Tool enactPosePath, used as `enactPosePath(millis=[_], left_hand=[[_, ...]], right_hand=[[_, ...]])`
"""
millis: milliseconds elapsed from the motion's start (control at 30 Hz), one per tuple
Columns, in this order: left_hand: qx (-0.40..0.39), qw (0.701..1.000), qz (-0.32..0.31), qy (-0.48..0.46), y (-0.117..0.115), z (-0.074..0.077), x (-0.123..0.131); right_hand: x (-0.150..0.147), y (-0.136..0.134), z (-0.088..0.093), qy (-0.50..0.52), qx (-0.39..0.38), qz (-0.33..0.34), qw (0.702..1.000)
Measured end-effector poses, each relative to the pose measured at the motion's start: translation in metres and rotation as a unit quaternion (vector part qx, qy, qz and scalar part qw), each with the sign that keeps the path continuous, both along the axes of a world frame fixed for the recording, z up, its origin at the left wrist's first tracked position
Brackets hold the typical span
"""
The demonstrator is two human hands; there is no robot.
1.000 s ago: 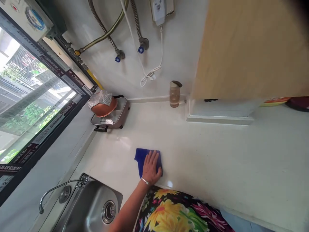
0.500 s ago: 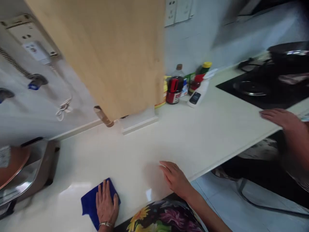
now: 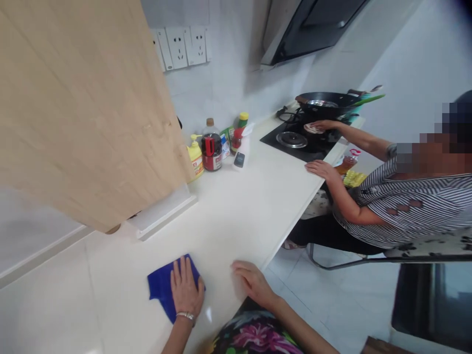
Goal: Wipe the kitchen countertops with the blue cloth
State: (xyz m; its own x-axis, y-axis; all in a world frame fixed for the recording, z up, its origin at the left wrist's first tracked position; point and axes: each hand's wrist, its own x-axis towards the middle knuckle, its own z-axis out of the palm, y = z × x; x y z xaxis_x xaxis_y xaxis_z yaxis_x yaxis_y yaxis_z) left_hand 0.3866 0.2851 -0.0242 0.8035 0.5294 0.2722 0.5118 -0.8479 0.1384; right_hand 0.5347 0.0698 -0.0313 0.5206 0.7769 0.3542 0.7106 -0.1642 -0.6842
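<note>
Two hands show at the bottom of my feed, both on the white counter [image 3: 236, 216]. My left hand [image 3: 186, 292] lies spread flat on a blue cloth [image 3: 160, 287], fingers straight and together, the palm covering the cloth's near right corner. It grips nothing. I judge the flat palm is there to press the cloth against the surface, not to lift it. A thin bracelet [image 3: 185, 316] sits at that wrist. The rest of the cloth sticks out to the left of the fingers and just ahead of them, and lies flat.

My right hand [image 3: 252, 282] rests near the counter's front edge, well to the right of the cloth and not touching it. Its fingers are loosely curved and empty, and it looks like a bracing hand.

Ahead of my left hand hangs a pale wood cabinet [image 3: 81, 113]. Further ahead of my right hand a cluster of bottles [image 3: 212, 152] stands against the wall. Far to the right, a seated person lays one hand [image 3: 322, 169] on the counter edge and holds the other hand [image 3: 319, 127] over the black hob [image 3: 295, 140], beside a dark wok [image 3: 324, 102].
</note>
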Motion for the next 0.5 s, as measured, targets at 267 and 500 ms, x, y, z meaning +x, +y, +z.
enactPosePath(millis=[267, 500], left_hand=[[-0.065, 0.947, -0.307, 0.064, -0.042, 0.002, 0.079], [-0.116, 0.848, -0.503, 0.118, -0.061, 0.013, 0.114]], right_hand=[[0.005, -0.011, 0.004, 0.098, -0.003, -0.07, 0.993], [-0.005, -0.04, 0.006, 0.075, 0.039, -0.202, 0.976]])
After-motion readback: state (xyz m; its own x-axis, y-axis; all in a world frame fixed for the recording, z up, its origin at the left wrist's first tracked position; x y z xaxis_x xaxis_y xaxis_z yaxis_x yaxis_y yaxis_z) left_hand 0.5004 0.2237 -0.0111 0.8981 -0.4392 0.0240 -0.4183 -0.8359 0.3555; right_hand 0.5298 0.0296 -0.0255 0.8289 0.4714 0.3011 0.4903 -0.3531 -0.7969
